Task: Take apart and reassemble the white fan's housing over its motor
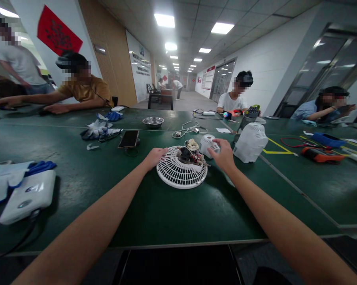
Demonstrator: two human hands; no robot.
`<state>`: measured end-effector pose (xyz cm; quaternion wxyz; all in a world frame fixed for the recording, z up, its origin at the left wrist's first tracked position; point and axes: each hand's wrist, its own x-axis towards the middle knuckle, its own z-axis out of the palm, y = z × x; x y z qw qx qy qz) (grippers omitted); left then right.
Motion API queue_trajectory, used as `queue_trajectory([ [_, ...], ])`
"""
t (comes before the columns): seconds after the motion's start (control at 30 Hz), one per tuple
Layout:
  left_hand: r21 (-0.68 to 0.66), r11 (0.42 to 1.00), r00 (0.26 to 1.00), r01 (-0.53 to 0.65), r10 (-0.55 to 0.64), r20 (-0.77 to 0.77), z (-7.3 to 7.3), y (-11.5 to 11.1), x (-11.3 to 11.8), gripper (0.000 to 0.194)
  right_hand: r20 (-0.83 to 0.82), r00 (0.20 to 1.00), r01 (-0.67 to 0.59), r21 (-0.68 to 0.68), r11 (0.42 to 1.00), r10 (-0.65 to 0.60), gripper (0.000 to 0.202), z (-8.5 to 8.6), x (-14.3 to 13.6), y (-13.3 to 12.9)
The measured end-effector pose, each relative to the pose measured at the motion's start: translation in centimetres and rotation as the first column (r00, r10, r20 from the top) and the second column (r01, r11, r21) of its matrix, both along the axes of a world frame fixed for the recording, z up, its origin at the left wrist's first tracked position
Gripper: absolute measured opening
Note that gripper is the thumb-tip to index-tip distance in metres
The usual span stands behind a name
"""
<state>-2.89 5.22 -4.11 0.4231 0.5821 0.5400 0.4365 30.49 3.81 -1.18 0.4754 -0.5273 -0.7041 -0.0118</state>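
A white round fan grille lies on the green table in front of me, with an exposed fan motor and wires on top of it. My left hand is closed on the grille's left rim, its fingertips partly hidden. Just behind the motor sits a small white vented motor cover. My right hand has its thumb and fingers around the cover's right side. To the right of that hand stands a larger white plastic housing.
A metal bowl, a phone and a white cable lie farther back. Gloves and a white power bank are on the left. An orange multimeter lies right. Several people sit around the table.
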Motion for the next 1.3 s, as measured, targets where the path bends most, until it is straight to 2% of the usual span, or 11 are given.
queue_trajectory([
  [0.1, 0.016, 0.999, 0.999, 0.045, -0.045, -0.015, -0.6, 0.5, -0.3, 0.048, 0.155, 0.98, 0.154, -0.171, 0.973, -0.127, 0.074, -1.3, 1.5, 1.4],
  [0.2, 0.023, 0.998, 0.998, 0.058, -0.057, -0.031, -1.0, 0.8, -0.6, 0.051, 0.14, 0.988, 0.108, -0.304, 0.947, -0.068, 0.088, -2.2, 2.3, 2.5],
  [0.3, 0.032, 0.998, 0.998, 0.059, -0.058, -0.037, -1.0, 0.8, -0.6, 0.053, 0.04, 0.993, 0.114, -0.311, 0.943, -0.107, 0.086, -2.5, 2.5, 3.0],
  [0.4, 0.021, 0.998, 0.997, 0.064, -0.063, -0.038, -0.9, 0.7, -0.6, 0.054, 0.078, 0.99, 0.136, -0.27, 0.953, -0.119, 0.094, -2.3, 1.7, 2.8],
  [0.47, 0.012, 0.998, 0.997, 0.069, -0.068, -0.032, -0.8, 0.6, -0.6, 0.054, 0.175, 0.983, 0.102, -0.214, 0.972, -0.064, 0.09, -2.2, 0.8, 2.5],
  [0.6, 0.009, 0.998, 0.998, 0.057, -0.057, -0.004, -0.5, 0.2, -0.3, 0.052, 0.387, 0.92, 0.02, -0.19, 0.982, 0.057, 0.059, -2.0, -0.9, 2.1],
  [0.73, 0.008, 1.0, 0.999, 0.005, -0.005, 0.034, 0.2, -0.5, 0.3, 0.051, 0.477, 0.877, 0.061, -0.237, 0.97, 0.061, 0.05, -2.3, -1.0, 2.3],
  [0.87, 0.002, 1.0, 0.999, -0.017, 0.017, 0.044, 0.9, -1.1, 0.7, 0.049, 0.444, 0.895, 0.079, -0.235, 0.969, 0.035, 0.049, -2.6, -0.5, 2.7],
  [1.03, -0.002, 1.0, 0.999, -0.021, 0.021, 0.049, 1.0, -1.2, 0.6, 0.047, 0.314, 0.941, 0.189, -0.193, 0.963, -0.122, 0.038, -2.8, 0.3, 3.5],
  [1.17, -0.005, 0.999, 0.999, 0.033, -0.033, 0.028, 0.1, -0.5, 0.1, 0.052, 0.191, 0.963, 0.24, -0.277, 0.931, -0.191, 0.067, -3.2, 1.3, 3.9],
  [1.3, 0.021, 0.998, 0.998, 0.06, -0.06, -0.008, -0.6, 0.2, -0.4, 0.056, 0.087, 0.986, 0.165, -0.354, 0.921, -0.143, 0.083, -3.0, 1.8, 4.0],
])
